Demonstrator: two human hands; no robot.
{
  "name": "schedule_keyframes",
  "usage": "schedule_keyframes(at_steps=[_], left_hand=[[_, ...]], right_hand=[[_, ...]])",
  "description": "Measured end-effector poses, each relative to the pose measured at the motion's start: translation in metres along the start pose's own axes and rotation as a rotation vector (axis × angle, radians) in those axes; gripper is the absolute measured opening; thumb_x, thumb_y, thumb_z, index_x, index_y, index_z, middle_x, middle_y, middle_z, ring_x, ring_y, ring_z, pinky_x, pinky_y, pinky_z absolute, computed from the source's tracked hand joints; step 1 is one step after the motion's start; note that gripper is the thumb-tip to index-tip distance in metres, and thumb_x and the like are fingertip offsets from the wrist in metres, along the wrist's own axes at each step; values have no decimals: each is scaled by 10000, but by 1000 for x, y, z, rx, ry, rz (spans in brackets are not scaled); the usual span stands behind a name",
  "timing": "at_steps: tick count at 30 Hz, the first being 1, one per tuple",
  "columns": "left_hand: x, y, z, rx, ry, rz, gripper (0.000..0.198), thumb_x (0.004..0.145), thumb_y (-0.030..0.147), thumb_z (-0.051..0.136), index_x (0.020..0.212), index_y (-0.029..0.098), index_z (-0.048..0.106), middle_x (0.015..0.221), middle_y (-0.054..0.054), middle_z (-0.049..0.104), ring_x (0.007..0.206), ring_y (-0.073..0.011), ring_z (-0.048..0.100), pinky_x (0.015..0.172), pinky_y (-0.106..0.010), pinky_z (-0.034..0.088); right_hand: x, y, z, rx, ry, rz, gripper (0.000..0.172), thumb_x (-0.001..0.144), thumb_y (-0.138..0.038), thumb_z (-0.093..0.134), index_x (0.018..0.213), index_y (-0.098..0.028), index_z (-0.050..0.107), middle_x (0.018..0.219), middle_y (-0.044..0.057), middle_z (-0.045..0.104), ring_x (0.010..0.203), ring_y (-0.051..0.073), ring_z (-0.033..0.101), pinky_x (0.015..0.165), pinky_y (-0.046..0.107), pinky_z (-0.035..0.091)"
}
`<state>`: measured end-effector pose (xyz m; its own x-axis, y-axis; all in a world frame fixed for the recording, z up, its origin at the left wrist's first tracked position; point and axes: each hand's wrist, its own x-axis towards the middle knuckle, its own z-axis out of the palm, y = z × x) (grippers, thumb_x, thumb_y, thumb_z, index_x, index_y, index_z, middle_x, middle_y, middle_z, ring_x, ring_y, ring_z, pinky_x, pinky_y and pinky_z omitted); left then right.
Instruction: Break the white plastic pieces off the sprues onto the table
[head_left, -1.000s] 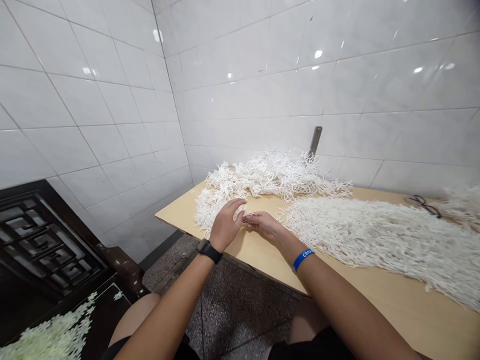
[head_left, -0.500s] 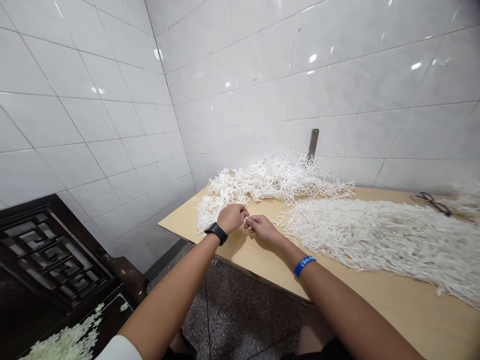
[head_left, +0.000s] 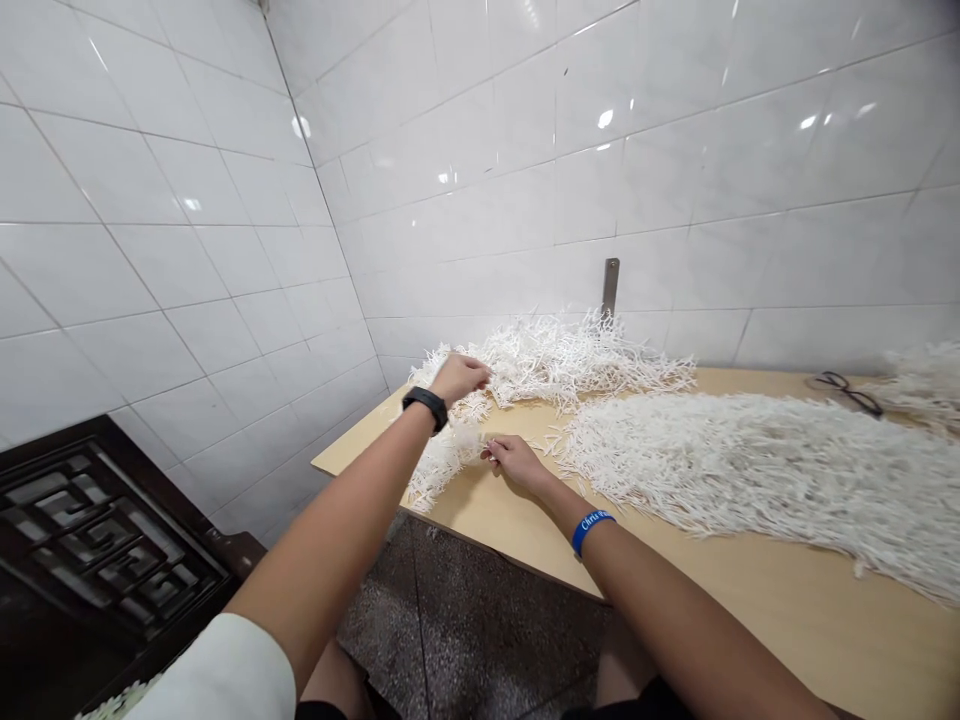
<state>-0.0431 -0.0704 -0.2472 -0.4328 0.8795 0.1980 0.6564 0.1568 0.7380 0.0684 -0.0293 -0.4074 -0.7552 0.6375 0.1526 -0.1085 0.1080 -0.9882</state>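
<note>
My left hand (head_left: pixel 461 377), with a black watch at the wrist, is over the left part of a tangled heap of white branching strands (head_left: pixel 555 360). Its fingers are pressed together; whatever they hold is too small to make out. Lower and to the right, my right hand (head_left: pixel 514 460) pinches a small white piece (head_left: pixel 487 450) just above the wooden table (head_left: pixel 525 540). A smaller clump of white pieces (head_left: pixel 439 465) lies left of it. To the right spreads a wide layer of thin white pieces (head_left: pixel 735 460).
Dark-framed glasses (head_left: pixel 847 392) lie at the table's back right, beside another white pile (head_left: pixel 930 385). A metal strip (head_left: pixel 610 287) stands against the tiled wall. A dark carved wooden chair (head_left: pixel 105 540) is at lower left.
My left hand has moved up and away from my right hand, over the heap. My right hand stays low in a pinch. The view has shifted slightly.
</note>
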Motion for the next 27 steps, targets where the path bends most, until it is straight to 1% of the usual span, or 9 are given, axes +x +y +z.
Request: schedule_keyframes(at_steps=[3,6,8,10,14,17,20,24,27], left_hand=[[-3,15,35,-74,-145,26,208,792,164,632,973,107,718,864,-114,743,795,-168,688,751,-285,548],[-5,18,50,-24,-284,148,256,827,134,563,1027,174,718,1101,-89,715,1034,-189,650,891,-300,511],[-8,9,44,60,-280,206,294,862,155,492,1061,181,707,1200,-75,675,1137,-193,601,969,-308,463],[-16,-7,33,121,-262,214,325,895,238,450,1111,181,685,1216,-74,666,1139,-194,599,980,-309,448],[-42,-47,17,228,-376,204,363,815,425,578,1087,214,695,1159,-66,693,1054,-221,636,903,-307,477],[-56,-68,23,240,-281,167,320,780,395,618,1036,231,716,1074,-46,720,988,-215,649,861,-285,478],[-62,-78,36,232,-120,102,371,797,410,596,1099,224,702,960,-46,728,881,-202,657,797,-277,482],[-63,-86,51,145,-36,64,452,796,433,600,1192,223,663,807,-24,707,703,-166,635,666,-254,474],[-62,-93,58,71,25,42,414,825,418,574,1163,205,683,813,-37,718,688,-155,628,654,-244,469]], right_hand=[[0,-2,-3,64,2,-2,276,740,-396,622,614,-152,646,552,15,566,548,123,462,548,257,340],[-1,-5,-8,145,-28,13,260,732,-394,604,676,-147,663,614,29,601,517,101,417,509,248,307],[-1,-6,-12,195,-49,35,236,710,-362,594,720,-139,670,629,31,603,477,82,373,467,243,260],[0,-6,-16,234,-68,60,221,670,-324,598,758,-133,667,654,33,606,463,73,362,445,237,233],[2,-6,-17,260,-90,76,227,604,-282,645,775,-132,643,641,6,576,481,72,380,460,228,274],[1,-5,-15,241,-88,47,273,595,-269,692,827,-139,625,622,-25,537,521,82,415,508,231,328],[-1,-4,-14,215,-70,-10,358,618,-281,723,928,-166,585,749,-14,575,619,103,486,589,243,391],[-3,-5,-13,164,-57,-62,416,658,-330,736,996,-188,541,860,12,590,747,144,552,671,271,433],[-4,-6,-13,118,-58,-79,407,661,-318,734,998,-193,542,917,31,607,833,170,574,725,292,447]])
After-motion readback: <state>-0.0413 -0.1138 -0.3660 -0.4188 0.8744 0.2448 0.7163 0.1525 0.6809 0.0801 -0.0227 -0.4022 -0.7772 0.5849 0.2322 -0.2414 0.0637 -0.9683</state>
